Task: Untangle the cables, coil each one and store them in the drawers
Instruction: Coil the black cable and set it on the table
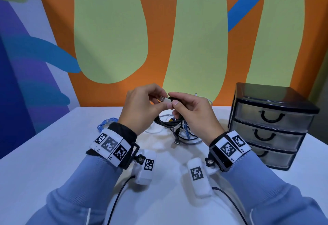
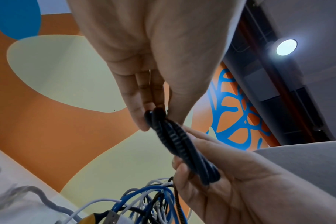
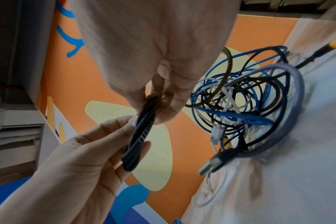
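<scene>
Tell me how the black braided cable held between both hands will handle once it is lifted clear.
The black braided cable is probably floppy: it lies folded in limp loops between the left hand and right hand. Likely light, since fingertip pinches carry it. It may snag, still trailing into the tangled cables.

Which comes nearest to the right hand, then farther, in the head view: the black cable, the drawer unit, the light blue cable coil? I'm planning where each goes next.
1. black cable: pinched between right hand and left hand.
2. drawer unit: on the table, to the right hand's right.
3. light blue cable coil: beyond the left wrist, on the far left.
</scene>
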A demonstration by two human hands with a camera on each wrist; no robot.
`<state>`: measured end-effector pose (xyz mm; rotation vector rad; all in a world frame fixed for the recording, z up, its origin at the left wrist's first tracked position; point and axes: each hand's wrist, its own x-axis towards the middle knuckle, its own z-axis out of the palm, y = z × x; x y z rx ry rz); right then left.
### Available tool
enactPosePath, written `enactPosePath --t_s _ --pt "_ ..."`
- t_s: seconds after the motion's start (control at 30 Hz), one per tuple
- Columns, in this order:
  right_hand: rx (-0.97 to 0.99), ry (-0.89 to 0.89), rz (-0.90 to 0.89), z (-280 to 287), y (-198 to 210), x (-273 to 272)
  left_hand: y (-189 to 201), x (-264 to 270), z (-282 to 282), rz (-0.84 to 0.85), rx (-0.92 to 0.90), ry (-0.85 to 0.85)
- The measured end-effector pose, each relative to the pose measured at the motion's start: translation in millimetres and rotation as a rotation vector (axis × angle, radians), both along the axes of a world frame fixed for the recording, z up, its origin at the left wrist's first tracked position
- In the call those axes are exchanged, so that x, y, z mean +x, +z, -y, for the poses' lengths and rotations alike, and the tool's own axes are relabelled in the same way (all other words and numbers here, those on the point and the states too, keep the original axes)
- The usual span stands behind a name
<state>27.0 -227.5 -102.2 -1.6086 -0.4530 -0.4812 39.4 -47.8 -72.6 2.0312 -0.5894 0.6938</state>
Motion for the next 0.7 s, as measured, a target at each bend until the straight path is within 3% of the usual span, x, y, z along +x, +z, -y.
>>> enactPosePath --t_s 0.17,0.3,0.37,0.47,0.7 --pt "-0.051 -0.004 0.045 1.1 3.5 -6.5 -2.3 2.2 -4.6 -0.062 0.121 -0.076" --pt "-0.134 -0.332 0.095 11.4 3.3 -3.8 3.0 16.3 -23.2 -0.089 -0.071 0.016" --pt "-0.21 -0.453 0.02 20.8 -0.4 2.0 8.0 28.1 -42.7 -0.133 -0.147 0.117" --pt "-0.343 -0.401 -0.119 24.1 -7.1 7.1 16.9 44.7 -80.0 -0.168 -0.054 0.312" --pt "-0.331 -0.328 -0.082 21.8 -17.4 16.0 3.3 94.6 -170.3 -0.38 0.247 0.789"
